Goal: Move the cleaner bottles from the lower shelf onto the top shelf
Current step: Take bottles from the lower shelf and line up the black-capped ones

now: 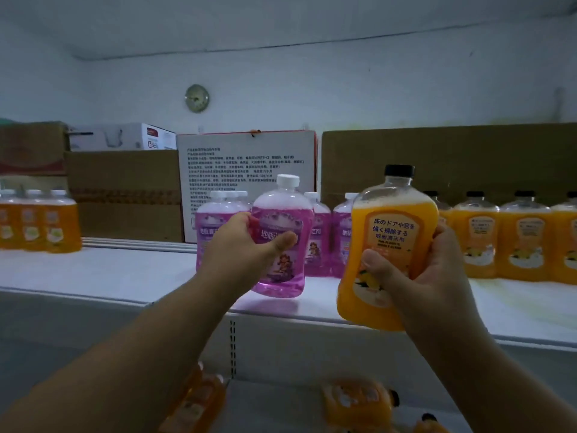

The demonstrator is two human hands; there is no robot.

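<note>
At the centre of the frame the left hand [246, 245] holds a purple cleaner bottle [281, 239] with a white cap; its grip is clamped on the bottle, fingers round the left side and the thumb across the label. The bottle tilts slightly, its base at or just above the top shelf [109, 273]; whether it touches cannot be told. To the right of centre the right hand [431, 270] holds an orange cleaner bottle [387, 245] with a black cap, the grip clamped round its lower half with the thumb on the front label. This bottle sits in front of the shelf's front edge, its base lower than the shelf board, so it is in the air and not set down.

Just behind the purple bottle stands a cluster of purple bottles [321, 235] with white caps, upright on the top shelf. To the right, a row of orange bottles [499, 239] with black caps runs to the right edge of the frame. At the far left edge stands another group of orange bottles [37, 223], these with pale caps.

Behind the bottles, brown cardboard boxes [125, 195] line the back of the shelf, with a white printed box [246, 160] between them at centre and a small white carton [125, 137] on top at the left. A round fitting [197, 98] hangs on the wall above.

Along the bottom of the frame, blurred orange bottles [359, 401] lie on the lower shelf [274, 407].
</note>
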